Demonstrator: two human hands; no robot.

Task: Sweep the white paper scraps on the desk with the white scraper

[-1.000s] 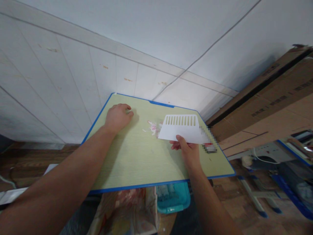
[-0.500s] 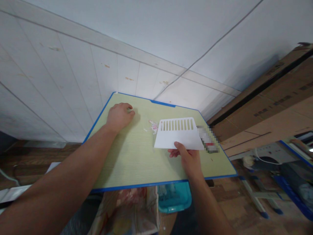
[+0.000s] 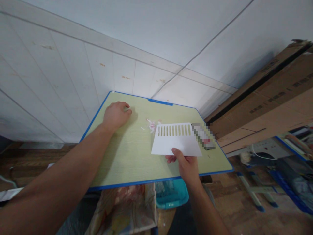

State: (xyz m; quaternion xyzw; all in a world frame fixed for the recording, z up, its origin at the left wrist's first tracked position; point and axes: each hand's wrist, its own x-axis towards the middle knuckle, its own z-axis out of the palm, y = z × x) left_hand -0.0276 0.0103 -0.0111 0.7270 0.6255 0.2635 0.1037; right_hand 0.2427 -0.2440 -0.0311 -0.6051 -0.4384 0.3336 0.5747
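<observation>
My right hand (image 3: 187, 164) grips the near edge of a white card (image 3: 176, 146), thumb on top and fingers beneath. A row of several long slots is cut along the card's far side. It is held over the right half of a pale yellow-green table (image 3: 127, 156) with a blue edge. On the table's far left rests my left hand (image 3: 117, 115), its fingers loosely curled and a gap showing between thumb and forefinger. Small white and pink scraps (image 3: 152, 125) lie between the two hands, just beyond the card's left corner.
A blurred-out flat item (image 3: 205, 137) lies right of the card. Below the table's front edge are a turquoise basket (image 3: 172, 204) and an open box (image 3: 144, 215) with reddish contents. Large cardboard boxes (image 3: 269, 94) lean at the right; a white panelled wall (image 3: 122, 68) stands behind.
My right hand has drawn the card slightly back toward me, uncovering more of the scraps. My left hand keeps its place on the table. The view has shifted a little.
</observation>
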